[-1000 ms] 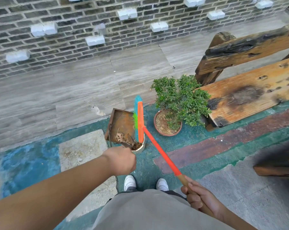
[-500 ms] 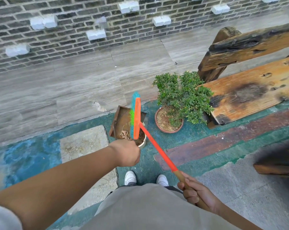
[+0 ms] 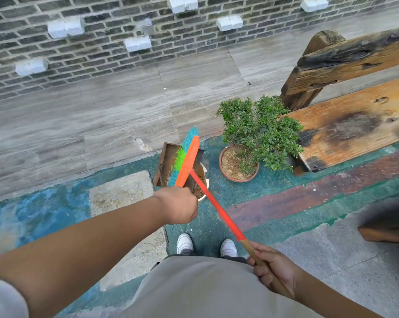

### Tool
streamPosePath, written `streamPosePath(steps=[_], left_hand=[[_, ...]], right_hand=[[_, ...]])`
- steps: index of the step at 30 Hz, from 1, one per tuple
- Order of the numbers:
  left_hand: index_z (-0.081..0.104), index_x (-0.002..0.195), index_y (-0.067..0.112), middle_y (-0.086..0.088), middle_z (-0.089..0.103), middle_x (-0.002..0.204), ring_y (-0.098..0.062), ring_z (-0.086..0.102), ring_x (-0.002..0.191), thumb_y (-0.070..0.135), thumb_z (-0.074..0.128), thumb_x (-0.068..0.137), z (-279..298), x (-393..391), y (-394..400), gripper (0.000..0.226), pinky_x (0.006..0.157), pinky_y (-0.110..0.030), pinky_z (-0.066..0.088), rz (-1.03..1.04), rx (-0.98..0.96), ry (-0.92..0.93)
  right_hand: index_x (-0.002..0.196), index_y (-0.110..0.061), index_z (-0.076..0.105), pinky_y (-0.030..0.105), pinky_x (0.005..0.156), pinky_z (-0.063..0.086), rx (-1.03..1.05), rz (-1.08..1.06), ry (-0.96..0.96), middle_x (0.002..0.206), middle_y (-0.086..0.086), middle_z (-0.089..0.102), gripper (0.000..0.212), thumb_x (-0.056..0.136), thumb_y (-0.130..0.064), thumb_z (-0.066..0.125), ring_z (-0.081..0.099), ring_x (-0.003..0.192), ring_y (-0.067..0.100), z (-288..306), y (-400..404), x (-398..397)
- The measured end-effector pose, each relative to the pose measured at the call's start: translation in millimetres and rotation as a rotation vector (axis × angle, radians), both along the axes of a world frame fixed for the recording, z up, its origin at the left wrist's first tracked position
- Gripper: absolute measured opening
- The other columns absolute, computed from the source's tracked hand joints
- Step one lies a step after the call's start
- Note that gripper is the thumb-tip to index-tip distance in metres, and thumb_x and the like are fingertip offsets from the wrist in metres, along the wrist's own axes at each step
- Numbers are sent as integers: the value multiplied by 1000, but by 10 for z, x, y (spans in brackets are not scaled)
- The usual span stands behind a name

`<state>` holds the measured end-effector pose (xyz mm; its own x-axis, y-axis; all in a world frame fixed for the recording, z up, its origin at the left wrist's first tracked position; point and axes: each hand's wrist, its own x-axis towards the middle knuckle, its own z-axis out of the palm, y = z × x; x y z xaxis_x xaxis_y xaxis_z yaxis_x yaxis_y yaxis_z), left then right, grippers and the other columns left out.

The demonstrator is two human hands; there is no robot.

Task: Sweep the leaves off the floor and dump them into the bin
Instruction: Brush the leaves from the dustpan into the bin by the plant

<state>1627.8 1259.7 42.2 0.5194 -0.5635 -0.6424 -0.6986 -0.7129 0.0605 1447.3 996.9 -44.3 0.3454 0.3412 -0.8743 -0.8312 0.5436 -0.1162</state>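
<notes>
Potted shrub (image 3: 258, 131) beside wooden bench (image 3: 354, 125); brick wall (image 3: 102, 44) — behind.

Setting, outdoor, daylight, soft shadows.
Brick wall (image 3: 102, 42), dark grey, at 12 o'clock; pale white blocks (image 3: 65, 27) project from it at intervals.
Grey stone paving (image 3: 102, 115), streaked, below the wall.
Painted floor (image 3: 262, 193), worn teal and blue with a dull red band, 3 to 9 o'clock.
Wooden bench (image 3: 354, 125), weathered, scorched dark patches, at 2 o'clock.
Potted shrub (image 3: 258, 129), terracotta pot, touching the bench end.
</notes>
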Motion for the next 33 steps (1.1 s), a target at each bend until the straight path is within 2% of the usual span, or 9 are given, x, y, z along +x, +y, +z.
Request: streamPosePath(steps=[4,9,11,16,21,25,29,33], left_hand=[[59,67,13,-3,47,60,-26,49,55,31,34,90,17,17,39,39,53,-32,48,-5,23,14],[58,68,16,-7,53,64,-32,58,64,29,34,90,82,52,86,35,64,-40,57,-39,47,16],[55,67,17,-8,56,68,-32,60,66,27,36,89,92,36,91,31,63,-38,55,-36,58,22],[45,62,16,0,42,58,-29,50,61,27,40,87,81,22,109,29,57,-31,43,-49,65,6],[48,62,16,-5,51,65,-28,52,60,27,39,86,94,57,166,28,55,-31,44,-49,84,-2],[47,62,17,-2,40,58,-29,51,61,28,37,87,128,86,224,29,55,-30,42,-61,78,-23],[46,62,18,-4,45,64,-30,50,61,27,38,85,182,115,249,26,56,-31,44,-51,89,-32],[43,60,17,-7,48,63,-30,49,60,26,37,84,250,145,245,27,56,-31,43,-29,115,-13]], right_hand=[[131,-17,57,11,33,28,-93,50,-8,69,12,48,41,99,-4,34,30,40,9,-27,8,7],[124,-21,61,13,34,29,-180,94,-22,66,11,49,41,98,-3,35,31,39,11,-22,-73,11],[123,-22,61,14,35,30,-206,104,-30,66,12,49,41,97,-2,36,32,38,12,-30,-132,-13],[123,-21,63,15,35,29,-241,118,-51,66,13,49,41,97,-1,39,32,40,12,-27,-251,-89],[125,-19,61,15,33,29,-271,117,-49,65,12,47,43,96,1,38,30,38,11,-19,-292,-98],[127,-17,59,16,33,28,-316,141,-77,64,13,49,44,95,3,37,32,36,13,41,-276,-109],[125,-17,63,18,34,26,-342,179,-131,63,14,49,45,94,5,39,32,37,16,157,-257,-85],[127,-17,61,16,35,25,-265,128,-107,65,13,49,43,96,1,38,31,38,13,243,-262,-27]])
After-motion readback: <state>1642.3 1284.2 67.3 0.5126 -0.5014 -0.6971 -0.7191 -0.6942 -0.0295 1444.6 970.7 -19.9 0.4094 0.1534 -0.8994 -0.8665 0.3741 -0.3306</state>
